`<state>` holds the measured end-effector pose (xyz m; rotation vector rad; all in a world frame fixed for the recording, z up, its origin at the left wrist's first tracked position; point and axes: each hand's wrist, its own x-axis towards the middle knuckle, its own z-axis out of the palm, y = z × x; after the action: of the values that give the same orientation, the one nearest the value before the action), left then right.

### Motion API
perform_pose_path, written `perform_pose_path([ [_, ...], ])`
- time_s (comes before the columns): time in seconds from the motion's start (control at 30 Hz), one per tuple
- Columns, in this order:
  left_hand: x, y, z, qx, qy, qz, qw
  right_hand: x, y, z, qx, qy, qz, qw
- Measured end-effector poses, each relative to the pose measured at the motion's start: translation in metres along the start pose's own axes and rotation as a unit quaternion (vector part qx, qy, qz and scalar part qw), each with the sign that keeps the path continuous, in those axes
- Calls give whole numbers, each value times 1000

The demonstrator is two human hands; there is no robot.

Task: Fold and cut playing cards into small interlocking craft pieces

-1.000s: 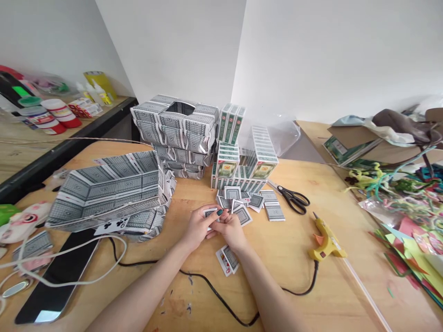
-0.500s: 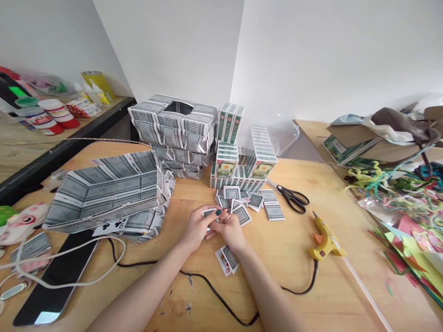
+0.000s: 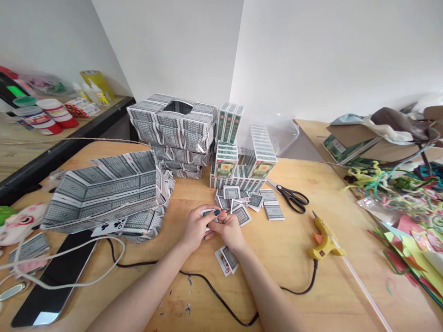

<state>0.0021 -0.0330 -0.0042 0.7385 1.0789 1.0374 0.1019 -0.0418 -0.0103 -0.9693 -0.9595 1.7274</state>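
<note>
My left hand [image 3: 200, 227] and my right hand [image 3: 226, 227] meet over the middle of the wooden table [image 3: 194, 304]. Between them is a grey-backed playing card [image 3: 208, 213], partly hidden; fingers of both hands close on it. Loose cards [image 3: 241, 214] lie just beyond my hands, and two more cards [image 3: 228, 259] lie by my right wrist. A folded-card tray [image 3: 110, 189] rests tilted at the left, on another card-covered piece. Behind it stands a stack of card-covered boxes [image 3: 173, 133]. Green card packs [image 3: 226, 163] are stacked to its right.
Black scissors [image 3: 294, 198] and a yellow glue gun [image 3: 325, 242] lie at the right. The gun's black cord [image 3: 214, 290] passes under my forearms. A phone [image 3: 51, 286] and white cable [image 3: 86, 283] are at the left. Craft scraps [image 3: 408, 240] cover the far right.
</note>
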Motion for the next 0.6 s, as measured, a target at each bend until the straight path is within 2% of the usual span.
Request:
perform_pose_path([
  [0.33, 3, 1, -3, 14, -2, -6, 1000, -1, 0, 1, -19, 9, 7, 1000],
  [0.5, 4, 3, -6, 16, 4, 19, 1000, -1, -3, -4, -9, -70, 15, 997],
  [0.6, 3, 5, -6, 7, 0, 23, 1000, -1, -1, -6, -10, -91, 12, 996],
])
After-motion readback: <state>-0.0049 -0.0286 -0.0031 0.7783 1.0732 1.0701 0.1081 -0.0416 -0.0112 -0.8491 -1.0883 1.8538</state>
